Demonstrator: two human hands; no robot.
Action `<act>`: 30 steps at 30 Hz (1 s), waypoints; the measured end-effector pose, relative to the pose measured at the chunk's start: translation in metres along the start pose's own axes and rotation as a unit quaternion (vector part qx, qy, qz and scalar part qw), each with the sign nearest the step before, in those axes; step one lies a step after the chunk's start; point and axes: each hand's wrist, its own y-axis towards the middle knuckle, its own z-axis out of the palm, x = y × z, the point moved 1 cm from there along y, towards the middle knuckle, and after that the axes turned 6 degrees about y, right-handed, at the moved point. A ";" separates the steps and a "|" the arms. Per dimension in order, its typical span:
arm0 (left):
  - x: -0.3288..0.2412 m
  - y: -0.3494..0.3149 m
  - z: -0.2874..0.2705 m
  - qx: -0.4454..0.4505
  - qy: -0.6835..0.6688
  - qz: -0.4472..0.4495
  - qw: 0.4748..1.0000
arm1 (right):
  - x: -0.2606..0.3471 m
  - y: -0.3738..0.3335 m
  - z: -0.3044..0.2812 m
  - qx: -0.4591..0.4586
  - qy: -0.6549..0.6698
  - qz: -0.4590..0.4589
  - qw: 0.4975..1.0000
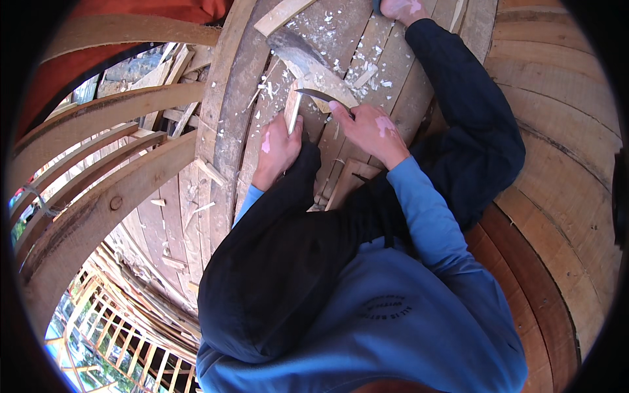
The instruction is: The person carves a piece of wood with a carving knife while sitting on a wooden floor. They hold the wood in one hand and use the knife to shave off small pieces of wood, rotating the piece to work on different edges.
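My left hand (277,149) is closed around a short, pale stick of wood (292,110), which points up and away from me. In my right hand (375,133) is a knife (313,93) with a dark, curved blade. Its tip reaches left to the stick's upper part and seems to touch it; the handle is mostly hidden by my fingers. Just beyond both hands lies a larger hewn piece of wood (314,69), grey at one end and pale at the other.
Wood shavings (325,23) litter the plank floor (246,98). A loose board (282,16) lies at the far side. Curved timber ribs (111,114) rise on the left, with gaps between them. A plank wall (557,124) curves along the right. My bare foot (403,10) rests ahead.
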 end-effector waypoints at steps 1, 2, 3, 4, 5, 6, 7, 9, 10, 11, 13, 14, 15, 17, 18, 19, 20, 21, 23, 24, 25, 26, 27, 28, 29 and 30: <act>-0.002 -0.001 -0.001 -0.004 0.007 0.006 1.000 | -0.001 0.001 0.002 -0.001 -0.005 0.005 1.000; -0.001 -0.001 0.000 -0.009 0.011 0.005 1.000 | -0.003 0.003 0.005 -0.002 -0.009 0.010 1.000; -0.001 -0.002 0.001 -0.013 0.015 0.005 1.000 | -0.005 0.004 0.009 -0.004 -0.014 0.014 1.000; 0.000 -0.003 0.002 -0.017 0.018 0.005 1.000 | -0.007 0.006 0.013 -0.009 -0.010 0.014 1.000; 0.000 -0.003 0.002 -0.017 0.034 0.002 0.999 | -0.009 0.008 0.017 -0.013 -0.005 0.014 1.000; 0.001 -0.005 0.002 -0.014 0.051 -0.006 0.999 | -0.010 0.009 0.021 -0.013 0.001 0.015 1.000; 0.002 -0.006 0.002 -0.012 0.068 -0.014 0.998 | -0.010 0.011 0.022 0.004 0.016 0.041 0.999; 0.012 -0.014 0.017 -0.068 0.186 0.142 0.970 | -0.010 0.019 0.022 0.035 0.046 0.093 0.994; 0.005 -0.016 0.019 -0.096 0.241 0.225 0.939 | -0.016 0.029 0.025 0.020 0.038 0.077 0.996; 0.000 -0.014 0.018 -0.015 0.157 0.171 0.973 | -0.026 0.043 0.033 0.006 0.030 0.061 0.998; -0.012 0.001 0.008 0.013 0.048 0.021 0.999 | -0.032 0.049 0.039 -0.005 0.052 0.082 0.995; -0.010 0.002 0.008 0.012 0.037 0.016 0.999 | -0.031 0.049 0.031 -0.007 0.081 0.116 0.990; -0.006 0.001 0.011 0.010 0.025 0.008 1.000 | -0.032 0.049 0.022 -0.008 0.106 0.149 0.983; 0.010 0.003 0.020 0.016 0.039 -0.006 0.999 | -0.037 0.046 0.013 0.009 0.118 0.149 0.982; 0.028 0.011 0.030 0.025 0.062 -0.013 0.998 | -0.040 0.044 0.009 0.030 0.123 0.170 0.977; 0.032 0.014 0.035 0.039 0.084 -0.022 0.995 | -0.046 0.039 0.007 0.053 0.129 0.196 0.971; 0.036 0.018 0.040 0.065 0.116 -0.040 0.990 | -0.054 0.036 0.009 0.058 0.116 0.199 0.971; 0.029 0.020 0.039 0.079 0.102 -0.044 0.991 | -0.061 0.035 0.010 0.057 0.108 0.200 0.972; 0.015 0.021 0.039 0.107 0.074 -0.053 0.990 | -0.071 0.035 0.011 0.051 0.087 0.187 0.977; 0.010 0.020 0.037 0.114 0.058 -0.059 0.990 | -0.067 0.034 0.014 0.050 0.077 0.172 0.981; 0.005 0.019 0.035 0.122 0.042 -0.064 0.990 | -0.063 0.032 0.016 0.049 0.066 0.156 0.984; 0.002 0.017 0.034 0.129 0.026 -0.068 0.989 | -0.058 0.029 0.017 0.047 0.057 0.134 0.988; 0.002 0.015 0.035 0.106 0.051 -0.052 0.992 | -0.054 0.025 0.019 0.046 0.047 0.115 0.991; 0.001 0.013 0.036 0.083 0.075 -0.036 0.993 | -0.050 0.022 0.021 0.044 0.038 0.095 0.994; 0.001 0.013 0.037 0.060 0.100 -0.019 0.993 | -0.046 0.019 0.020 0.046 0.034 0.095 0.994; 0.003 0.013 0.037 0.061 0.093 -0.017 0.994 | -0.041 0.016 0.018 0.048 0.030 0.095 0.994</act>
